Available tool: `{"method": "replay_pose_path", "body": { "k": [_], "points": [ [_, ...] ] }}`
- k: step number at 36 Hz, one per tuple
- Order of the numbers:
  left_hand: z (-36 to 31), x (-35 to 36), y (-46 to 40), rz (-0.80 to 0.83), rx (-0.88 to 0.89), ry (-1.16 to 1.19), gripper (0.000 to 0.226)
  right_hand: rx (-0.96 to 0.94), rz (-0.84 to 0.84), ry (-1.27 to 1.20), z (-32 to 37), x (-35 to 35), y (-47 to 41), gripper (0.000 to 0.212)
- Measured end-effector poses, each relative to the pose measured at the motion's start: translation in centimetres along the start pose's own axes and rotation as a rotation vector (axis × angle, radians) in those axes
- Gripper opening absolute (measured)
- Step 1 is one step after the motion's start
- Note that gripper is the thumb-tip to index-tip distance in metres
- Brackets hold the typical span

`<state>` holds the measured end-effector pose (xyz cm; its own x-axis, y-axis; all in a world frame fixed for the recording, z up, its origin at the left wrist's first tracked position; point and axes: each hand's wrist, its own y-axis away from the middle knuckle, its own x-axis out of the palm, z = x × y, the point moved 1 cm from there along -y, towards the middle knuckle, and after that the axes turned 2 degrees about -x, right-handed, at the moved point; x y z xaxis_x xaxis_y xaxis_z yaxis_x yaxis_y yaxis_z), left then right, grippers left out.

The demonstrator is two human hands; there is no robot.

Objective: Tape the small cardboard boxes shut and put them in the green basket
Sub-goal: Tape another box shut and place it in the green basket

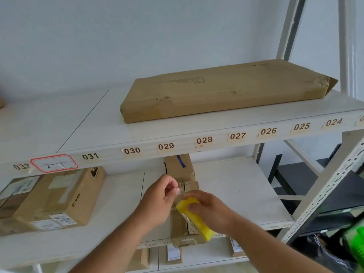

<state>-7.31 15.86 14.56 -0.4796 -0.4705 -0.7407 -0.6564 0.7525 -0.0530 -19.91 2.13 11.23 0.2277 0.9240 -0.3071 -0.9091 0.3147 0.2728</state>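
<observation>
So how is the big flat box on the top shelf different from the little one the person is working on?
The big flat box lies alone and untouched on the upper shelf; the small box sits on the shelf below, under both hands. The big one is wide, with a crumpled right end; the small one is narrow, with a yellow tape dispenser over it. Both are brown cardboard.

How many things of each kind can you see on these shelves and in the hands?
Cardboard boxes, top shelf: 1, the flat box
Cardboard boxes, middle shelf: 2, the PICO box and the long box
Yellow tape dispensers: 1, the dispenser in the right hand; the left hand pinches its tape
Total: 4
More boxes lower down are too hidden to count.
</observation>
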Motion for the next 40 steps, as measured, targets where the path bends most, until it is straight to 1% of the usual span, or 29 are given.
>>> {"method": "replay_pose_path", "body": {
  "k": [3,5,9,11,16,18,19,22,23,26,30,35,37,40],
  "points": [
    [1.3,-0.5,0.2,0.003,-0.044,0.119,0.010,0.007,-0.063,-0.045,0.7,1.3,0.3,0.028],
    [2.1,-0.7,0.7,0.003,-0.079,0.187,0.009,0.023,-0.088,-0.066,1.0,2.1,0.4,0.026],
    [4.0,-1.1,2.2,-0.019,-0.159,0.327,0.028,0.038,-0.110,-0.069,1.6,3.3,0.9,0.028],
    [5.1,-1.2,3.0,0.002,-0.200,0.378,0.037,0.064,-0.135,-0.080,1.9,4.0,1.0,0.029],
    [6.6,-0.4,3.5,0.128,-0.189,0.382,0.044,0.096,-0.190,-0.101,2.0,5.4,0.9,0.038],
    [7.1,-0.2,3.5,0.143,-0.200,0.413,0.042,0.106,-0.202,-0.079,2.0,6.2,0.7,0.033],
    [7.1,-0.2,3.5,0.140,-0.206,0.431,0.037,0.112,-0.208,-0.060,1.9,6.6,0.5,0.029],
    [6.8,-0.4,3.5,0.087,-0.233,0.536,0.008,0.109,-0.213,-0.009,2.0,7.5,0.3,0.026],
    [6.8,-0.4,3.5,0.055,-0.221,0.556,0.008,0.104,-0.207,0.011,2.0,7.8,0.2,0.028],
    [7.1,-0.1,4.0,0.002,-0.180,0.522,0.016,0.092,-0.182,0.070,2.0,8.2,0.4,0.037],
    [7.4,0.3,4.4,-0.026,-0.129,0.440,0.016,0.098,-0.151,0.138,1.8,8.5,1.0,0.037],
    [7.0,0.6,4.4,0.020,-0.109,0.326,0.016,0.163,-0.149,0.150,0.6,7.9,1.5,0.057],
    [6.3,0.9,4.1,0.035,-0.121,0.314,0.016,0.185,-0.180,0.138,-0.1,7.0,1.6,0.057],
    [5.3,0.7,3.4,0.043,-0.155,0.308,0.015,0.184,-0.212,0.089,-0.5,6.4,1.6,0.051]
  ]
}}
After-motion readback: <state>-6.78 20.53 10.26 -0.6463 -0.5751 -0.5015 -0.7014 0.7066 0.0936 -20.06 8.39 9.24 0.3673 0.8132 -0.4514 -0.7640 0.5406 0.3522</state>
